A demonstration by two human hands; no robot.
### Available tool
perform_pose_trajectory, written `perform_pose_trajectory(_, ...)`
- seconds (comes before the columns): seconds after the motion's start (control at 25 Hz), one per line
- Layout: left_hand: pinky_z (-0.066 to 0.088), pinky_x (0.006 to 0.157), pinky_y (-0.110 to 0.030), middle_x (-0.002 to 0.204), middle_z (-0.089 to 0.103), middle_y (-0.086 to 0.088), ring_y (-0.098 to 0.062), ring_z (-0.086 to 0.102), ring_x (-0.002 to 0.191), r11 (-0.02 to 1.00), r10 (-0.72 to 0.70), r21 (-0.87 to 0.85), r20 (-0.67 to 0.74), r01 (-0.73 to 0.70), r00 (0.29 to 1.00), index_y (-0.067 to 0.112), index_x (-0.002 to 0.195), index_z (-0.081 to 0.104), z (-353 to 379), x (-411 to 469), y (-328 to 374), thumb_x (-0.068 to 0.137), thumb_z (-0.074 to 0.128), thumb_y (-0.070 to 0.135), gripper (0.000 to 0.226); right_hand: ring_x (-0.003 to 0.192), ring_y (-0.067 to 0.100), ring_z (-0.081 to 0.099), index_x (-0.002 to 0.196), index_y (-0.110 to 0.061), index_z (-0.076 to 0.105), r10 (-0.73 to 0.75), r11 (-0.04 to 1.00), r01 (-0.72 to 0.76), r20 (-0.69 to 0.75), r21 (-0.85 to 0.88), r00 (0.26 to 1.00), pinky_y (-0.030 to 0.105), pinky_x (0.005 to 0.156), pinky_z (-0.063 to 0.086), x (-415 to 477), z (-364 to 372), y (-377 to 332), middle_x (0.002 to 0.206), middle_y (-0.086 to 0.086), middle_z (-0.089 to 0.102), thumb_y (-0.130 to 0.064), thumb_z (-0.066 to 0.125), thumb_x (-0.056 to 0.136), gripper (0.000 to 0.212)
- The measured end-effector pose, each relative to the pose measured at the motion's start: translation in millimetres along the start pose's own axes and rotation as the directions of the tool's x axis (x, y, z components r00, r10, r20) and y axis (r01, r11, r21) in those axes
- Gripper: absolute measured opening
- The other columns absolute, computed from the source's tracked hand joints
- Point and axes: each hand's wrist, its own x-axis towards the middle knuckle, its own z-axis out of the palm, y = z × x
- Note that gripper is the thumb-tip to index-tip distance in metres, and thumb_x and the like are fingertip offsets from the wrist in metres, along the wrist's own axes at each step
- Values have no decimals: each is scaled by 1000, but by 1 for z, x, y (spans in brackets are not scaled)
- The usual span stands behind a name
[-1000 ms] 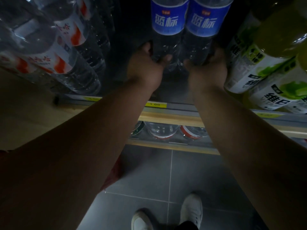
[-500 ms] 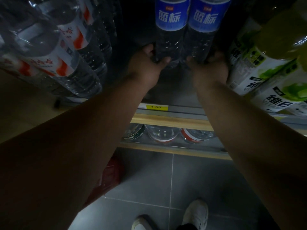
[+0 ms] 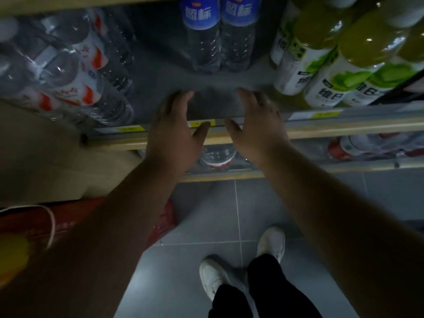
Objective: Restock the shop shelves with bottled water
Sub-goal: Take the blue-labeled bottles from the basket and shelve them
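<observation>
Blue-labelled water bottles (image 3: 218, 35) stand on the shelf (image 3: 344, 125) beyond both hands' spread, empty fingers (image 3: 181, 99).

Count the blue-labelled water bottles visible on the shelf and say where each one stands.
2. The left blue-labelled bottle and the right blue-labelled bottle stand side by side at the shelf's middle, beyond both hands. More may be hidden behind.

Both hands are off the two blue-labelled water bottles (image 3: 219, 35) they gripped a second ago. The left hand (image 3: 174, 134) and the right hand (image 3: 257, 129) now hover with fingers spread and palms empty over the front edge of the shelf (image 3: 344, 125), drawn back toward the person. The bottles stand alone, deep on the shelf, side by side and touching. The view has tilted down, showing more floor, both shoes and a red bag (image 3: 66, 223) at the left.
</observation>
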Motion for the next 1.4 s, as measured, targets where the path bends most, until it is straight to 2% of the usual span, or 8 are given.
perform_pose_trajectory(0.08, 39, 108, -48, 145, 45, -18, -37, 42, 134, 1000, 5, 15, 35, -5, 999, 8, 140, 45, 1, -32, 4, 83, 72, 25, 65, 141, 28, 31, 146, -23, 35, 9, 1000, -9, 10, -9, 1000, 47, 114, 28, -41, -3, 8, 149, 8, 37, -35, 58, 90, 61)
perform_pose_trajectory(0.2, 36, 110, -56, 147, 43, -21, -40, 38, 137, 991, 123, 46, 129, -129, 984, 5, 139, 45, 11, -89, 20, 77, 76, 24, 72, 146, 28, 22, 147, -25, 36, 92, 996, -92, 67, -4, 993, 48, 117, 21, -109, -15, 30, 153, 8, 33, -34, 62, 88, 65)
perform_pose_trajectory(0.4, 35, 108, -60, 144, 46, -22, -42, 41, 136, 940, 318, 27, 299, -341, 900, 7, 139, 41, 42, -147, 59, 74, 77, 28, 76, 150, 20, 3, 150, -32, 26, 329, 944, -322, 126, -78, 936, 49, 119, 4, -196, -46, 85, 160, 2, 17, -40, 56, 91, 66)
perform_pose_trajectory(0.72, 36, 107, -61, 145, 44, -25, -44, 41, 135, 847, 455, -37, 566, -530, 687, 6, 140, 41, 116, -201, 154, 72, 82, 24, 81, 149, 20, 6, 150, -32, 28, 658, 752, -659, 57, -13, 751, 47, 119, 4, -296, -73, 196, 161, 1, 15, -36, 60, 89, 69)
perform_pose_trajectory(0.88, 31, 110, -59, 147, 41, -25, -44, 38, 136, 787, 482, -30, 654, -616, 583, 4, 141, 43, 160, -211, 209, 73, 81, 24, 81, 149, 24, 4, 151, -31, 23, 719, 691, -722, 76, 31, 691, 49, 120, 3, -336, -82, 251, 161, 4, 12, -34, 60, 90, 72)
perform_pose_trajectory(1.04, 24, 115, -52, 152, 35, -23, -41, 30, 142, 738, 486, -40, 723, -673, 490, 5, 145, 38, 203, -224, 281, 79, 77, 26, 80, 149, 23, 4, 151, -34, 22, 805, 576, -808, 85, 124, 587, 47, 120, 1, -375, -105, 314, 161, 2, 10, -35, 60, 90, 72)
perform_pose_trajectory(1.24, 15, 119, -42, 158, 24, -17, -35, 20, 147, 651, 498, -91, 800, -754, 334, 11, 150, 29, 263, -237, 388, 85, 71, 31, 80, 147, 27, 15, 149, -32, 27, 867, 478, -860, 63, 181, 495, 49, 120, 9, -421, -132, 388, 159, 5, 18, -37, 62, 88, 70)
perform_pose_trajectory(1.4, 12, 121, -39, 162, 14, -11, -30, 11, 149, 571, 475, -82, 844, -817, 248, 16, 153, 19, 318, -243, 457, 90, 63, 36, 79, 147, 27, 17, 149, -32, 26, 892, 415, -880, 91, 230, 444, 49, 119, 14, -440, -137, 435, 159, 5, 20, -37, 66, 85, 76)
